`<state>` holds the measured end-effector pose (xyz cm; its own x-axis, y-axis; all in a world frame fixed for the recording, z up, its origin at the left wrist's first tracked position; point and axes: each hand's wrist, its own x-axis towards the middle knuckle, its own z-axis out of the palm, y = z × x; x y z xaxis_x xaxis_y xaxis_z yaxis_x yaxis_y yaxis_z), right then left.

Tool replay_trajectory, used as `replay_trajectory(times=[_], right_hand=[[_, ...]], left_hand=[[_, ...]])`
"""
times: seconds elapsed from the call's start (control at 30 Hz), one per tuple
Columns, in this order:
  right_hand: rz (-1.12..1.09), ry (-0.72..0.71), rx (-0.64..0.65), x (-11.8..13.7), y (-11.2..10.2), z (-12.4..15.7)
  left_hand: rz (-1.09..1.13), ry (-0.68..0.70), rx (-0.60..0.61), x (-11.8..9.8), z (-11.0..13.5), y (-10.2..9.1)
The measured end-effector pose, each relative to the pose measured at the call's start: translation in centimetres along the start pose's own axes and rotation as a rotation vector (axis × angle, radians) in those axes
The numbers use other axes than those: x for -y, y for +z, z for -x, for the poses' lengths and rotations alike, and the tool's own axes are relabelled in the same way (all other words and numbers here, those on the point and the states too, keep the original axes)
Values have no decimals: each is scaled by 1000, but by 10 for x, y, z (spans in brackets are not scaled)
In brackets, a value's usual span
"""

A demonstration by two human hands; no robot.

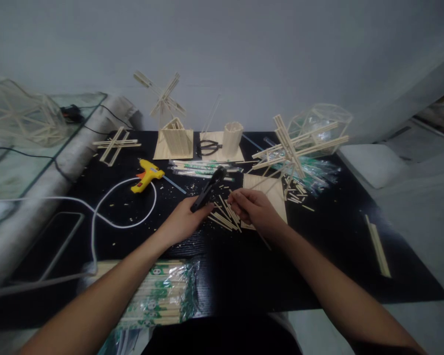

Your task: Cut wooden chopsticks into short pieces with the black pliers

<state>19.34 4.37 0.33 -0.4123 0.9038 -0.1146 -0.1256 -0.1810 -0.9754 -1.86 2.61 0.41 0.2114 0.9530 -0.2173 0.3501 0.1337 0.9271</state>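
Observation:
My left hand (187, 219) is closed around black pliers (206, 190), whose head points up and away from me. My right hand (257, 209) is closed beside it, fingers curled together. A thin wooden stick (265, 241) pokes out below the right palm; the rest of it is hidden in the fist. Between the hands lies a loose pile of cut wooden sticks (224, 219). Under and behind my right hand is a flat stick panel (257, 183), with a crossed stick frame (290, 153) standing over it.
A yellow glue gun (147, 175) with a white cord (124, 226) lies at left. Wrapped chopsticks (163, 291) sit near the front edge. Stick models, a triangular tower (178, 140) and a round tower (232, 139), stand at the back. Short offcuts (298, 192) lie at right.

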Motion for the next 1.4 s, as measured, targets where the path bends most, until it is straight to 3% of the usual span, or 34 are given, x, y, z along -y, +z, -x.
replay_trajectory(times=[0.37, 1.07, 1.27, 1.4], right_hand=[[35, -49, -19, -1, 1, 0], [961, -617, -139, -4, 7, 13], [1257, -578, -162, -8, 2, 11], [1320, -514, -143, -4, 1, 13]], left_hand=[[45, 46, 100, -9, -1, -2], [-75, 39, 48, 3, 2, 6], [-109, 42, 49, -1, 4, 7], [-76, 35, 78, -4, 6, 7]])
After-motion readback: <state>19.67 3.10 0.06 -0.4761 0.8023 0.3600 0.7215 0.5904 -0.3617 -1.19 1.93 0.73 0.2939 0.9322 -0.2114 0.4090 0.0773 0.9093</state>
